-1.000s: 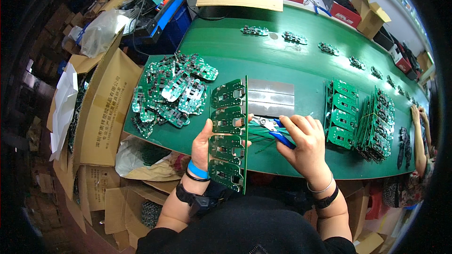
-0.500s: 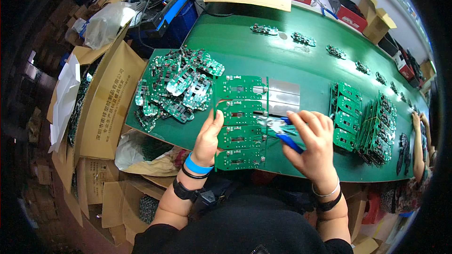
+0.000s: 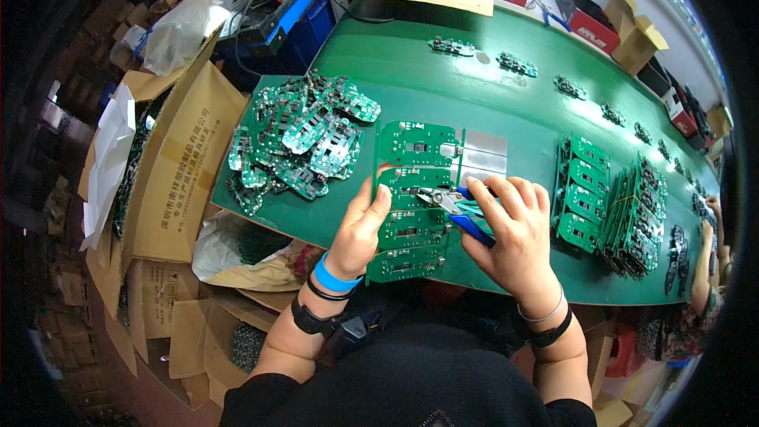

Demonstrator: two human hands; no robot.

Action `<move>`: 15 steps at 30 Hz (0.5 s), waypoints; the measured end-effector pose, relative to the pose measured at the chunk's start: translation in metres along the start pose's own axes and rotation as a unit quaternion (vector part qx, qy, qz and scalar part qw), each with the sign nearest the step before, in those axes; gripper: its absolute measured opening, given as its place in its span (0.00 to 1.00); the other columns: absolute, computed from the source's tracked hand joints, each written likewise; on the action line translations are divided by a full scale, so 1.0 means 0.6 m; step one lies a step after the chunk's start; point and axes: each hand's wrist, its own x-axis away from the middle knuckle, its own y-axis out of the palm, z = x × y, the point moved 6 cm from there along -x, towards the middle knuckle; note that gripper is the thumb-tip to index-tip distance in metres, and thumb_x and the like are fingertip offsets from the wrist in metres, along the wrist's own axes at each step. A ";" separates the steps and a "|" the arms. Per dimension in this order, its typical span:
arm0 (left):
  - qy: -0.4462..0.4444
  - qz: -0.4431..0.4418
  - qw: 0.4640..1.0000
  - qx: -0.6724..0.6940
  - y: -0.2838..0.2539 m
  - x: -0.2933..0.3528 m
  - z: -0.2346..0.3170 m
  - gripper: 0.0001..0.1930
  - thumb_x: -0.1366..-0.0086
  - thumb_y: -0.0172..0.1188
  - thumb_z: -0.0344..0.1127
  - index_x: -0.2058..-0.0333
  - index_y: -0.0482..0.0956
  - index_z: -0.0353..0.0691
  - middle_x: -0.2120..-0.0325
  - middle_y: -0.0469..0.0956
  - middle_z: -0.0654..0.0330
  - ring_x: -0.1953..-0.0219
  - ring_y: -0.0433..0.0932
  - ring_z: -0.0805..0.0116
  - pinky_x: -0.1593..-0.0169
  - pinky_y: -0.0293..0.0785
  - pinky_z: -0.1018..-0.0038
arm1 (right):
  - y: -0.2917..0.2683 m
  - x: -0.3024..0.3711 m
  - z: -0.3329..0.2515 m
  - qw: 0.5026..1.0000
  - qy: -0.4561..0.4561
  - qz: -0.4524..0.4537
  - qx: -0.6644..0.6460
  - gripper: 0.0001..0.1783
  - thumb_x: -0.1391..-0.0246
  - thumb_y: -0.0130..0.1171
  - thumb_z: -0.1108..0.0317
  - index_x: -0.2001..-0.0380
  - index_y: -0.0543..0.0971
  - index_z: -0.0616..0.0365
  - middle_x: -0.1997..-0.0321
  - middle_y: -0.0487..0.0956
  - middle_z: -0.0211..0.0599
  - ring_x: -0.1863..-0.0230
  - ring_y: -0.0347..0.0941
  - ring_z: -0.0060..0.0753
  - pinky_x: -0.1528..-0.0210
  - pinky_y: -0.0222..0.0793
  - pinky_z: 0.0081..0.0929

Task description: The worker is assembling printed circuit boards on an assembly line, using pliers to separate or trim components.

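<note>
A panel of several joined green circuit boards is held upright in front of me. My left hand grips its left edge, thumb on the face and fingers mostly hidden behind. In my right hand are blue-handled cutting pliers. Their metal jaws lie over the right part of the second board from the top; whether they touch it I cannot tell. Behind the panel's upper right, a flat silvery metal plate rests on the green table.
Loose populated boards form a pile at left. On the right stand board panels and a banded stack. Small board groups line the far table. Cardboard boxes flank the left side. Another person's arm shows far right.
The pliers have moved left, their jaws now further over the panel's second board. The panel and my left hand have shifted slightly to the right.
</note>
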 end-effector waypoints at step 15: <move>-0.004 -0.009 1.000 0.016 0.000 -0.002 0.003 0.21 0.30 0.36 0.39 0.43 0.57 0.36 0.50 0.68 0.56 0.50 0.68 0.71 0.47 0.66 0.74 | 0.005 0.003 -0.003 1.000 -0.010 0.005 0.019 0.32 0.70 0.64 0.62 0.55 0.72 0.55 0.60 0.71 0.34 0.61 0.65 0.35 0.59 0.56 0.35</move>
